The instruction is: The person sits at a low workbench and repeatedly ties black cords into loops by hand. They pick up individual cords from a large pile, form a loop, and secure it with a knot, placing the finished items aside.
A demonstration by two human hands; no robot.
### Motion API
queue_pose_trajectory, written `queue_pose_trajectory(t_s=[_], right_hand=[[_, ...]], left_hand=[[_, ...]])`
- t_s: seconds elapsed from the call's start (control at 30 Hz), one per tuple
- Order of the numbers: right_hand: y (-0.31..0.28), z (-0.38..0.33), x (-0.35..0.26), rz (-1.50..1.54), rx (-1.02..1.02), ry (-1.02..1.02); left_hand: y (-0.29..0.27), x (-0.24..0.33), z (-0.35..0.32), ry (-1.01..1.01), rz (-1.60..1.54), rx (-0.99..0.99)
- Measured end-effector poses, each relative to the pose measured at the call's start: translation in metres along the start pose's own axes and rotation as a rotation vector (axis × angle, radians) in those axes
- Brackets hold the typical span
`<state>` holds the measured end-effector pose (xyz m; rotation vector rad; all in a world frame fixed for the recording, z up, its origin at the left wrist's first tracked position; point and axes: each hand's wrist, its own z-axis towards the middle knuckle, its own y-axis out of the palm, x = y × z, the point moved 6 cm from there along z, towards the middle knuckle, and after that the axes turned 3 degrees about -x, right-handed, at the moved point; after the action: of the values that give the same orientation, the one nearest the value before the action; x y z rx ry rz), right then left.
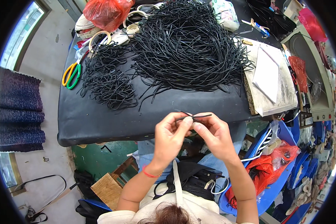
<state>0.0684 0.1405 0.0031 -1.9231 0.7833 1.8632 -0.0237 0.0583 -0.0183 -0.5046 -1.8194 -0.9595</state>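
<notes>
- A pair of scissors [71, 75] with yellow and green handles is seen at the left edge of the black table [100, 119].
- A small heap of looped black cords [110, 84] is laid just right of the scissors, apart from the larger heap.
- A red plastic bag [107, 13] and several pale rings [99, 36] are found at the far left end of the table.
- The left hand [170, 136] is raised in front of the near table edge; its fingers [186, 120] are pinched shut on a short black cord [195, 117].
- The short black cord is held between both hands, above the lap and just off the table edge, with its ends sticking out to either side.
- A large pile of black cords [186, 48] is spread over the middle of the table, well beyond the hands.
- The right hand [214, 136] is set touching the left, with its fingers [198, 127] closed on the same cord.
- A stone slab [283, 93] bearing white paper [267, 72] is seen at the right end of the table.
- A blue bin [283, 168] holding a red bag [263, 170] is placed low on the right.
</notes>
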Motion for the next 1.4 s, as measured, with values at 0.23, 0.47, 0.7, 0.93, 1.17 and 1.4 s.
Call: queue_pose_trajectory(t_s=[0.23,0.47,0.7,0.93,1.17,1.4], right_hand=[[-0.017,0.054,-0.025,-1.077,0.214,-0.594],[-0.006,0.08,-0.007,-1.303,0.202,-0.637],[0.005,0.049,-0.027,-1.251,0.108,-0.741],[0.02,0.024,-0.024,-0.953,-0.151,-0.656],[0.008,0.015,-0.033,-1.055,-0.077,-0.679],[-0.013,0.026,-0.054,-0.92,0.127,-0.612]], left_hand=[[-0.103,0.092,0.006,0.494,1.289,0.641],[-0.055,0.09,0.002,0.826,1.46,0.571],[-0.014,0.053,0.015,0.677,0.926,0.093],[-0.027,0.024,0.028,0.027,0.212,-0.197],[-0.016,0.053,0.008,0.361,0.881,-0.211],[-0.036,0.031,0.009,0.044,0.326,-0.189]])
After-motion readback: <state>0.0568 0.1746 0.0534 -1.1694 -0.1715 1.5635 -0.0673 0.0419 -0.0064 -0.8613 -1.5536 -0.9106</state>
